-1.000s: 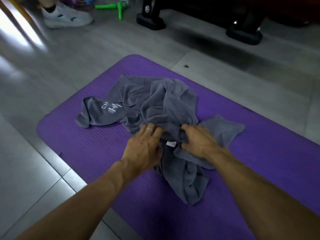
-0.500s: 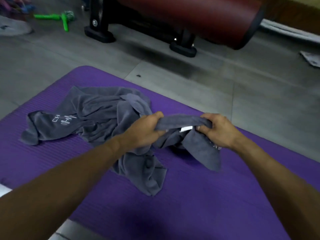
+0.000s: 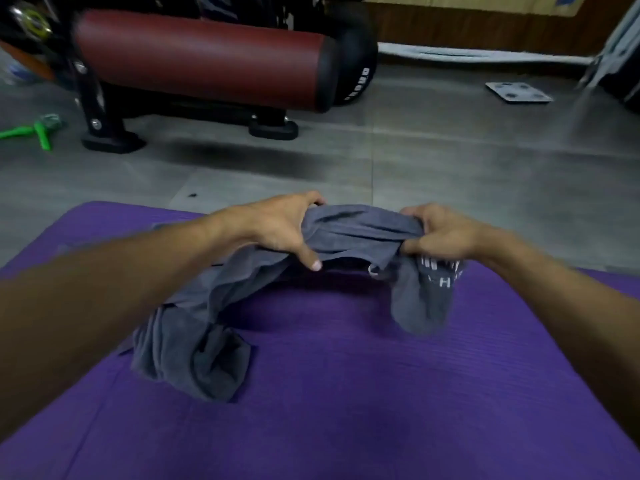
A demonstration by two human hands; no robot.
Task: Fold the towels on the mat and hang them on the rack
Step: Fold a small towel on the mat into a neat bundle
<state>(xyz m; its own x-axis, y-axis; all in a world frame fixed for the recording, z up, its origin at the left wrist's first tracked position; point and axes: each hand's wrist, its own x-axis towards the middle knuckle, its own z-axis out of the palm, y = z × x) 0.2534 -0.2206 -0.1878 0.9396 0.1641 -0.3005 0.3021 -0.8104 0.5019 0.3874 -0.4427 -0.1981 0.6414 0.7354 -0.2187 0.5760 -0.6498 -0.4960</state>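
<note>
Barely begun, by the look of it. Gripped in both hands above the purple exercise mat [image 3: 346, 393]: one grey towel [image 3: 349, 233], bunched and unfolded. Left hand [image 3: 280, 226] curled round the towel's left part, thumb underneath and pointing near. Right hand [image 3: 440, 237] likewise closed on the right part, fingers [image 3: 410, 213] wrapped over the top edge. Stretched between the two hands, a creased band of cloth, raised off the mat. Hanging from the right hand, a short end with white lettering. Trailing down from the left hand, the longer part, heaped in a crumpled mass on the near-left of the mat. Whether one towel or more in that heap, impossible to tell.

Nothing folded so far; no flat layers, no squared edges. No towel rack clearly made out anywhere in view. Still ahead, judging from this: shaking the cloth open, finding the corners, folding, then carrying to the rack and hanging.

Beyond the mat, on the grey floor: a dark red padded roller [image 3: 201, 57] on a black stand at far left, a green hand gripper [image 3: 38, 129] at the left edge, a flat bathroom scale [image 3: 517, 92] at far right.
</note>
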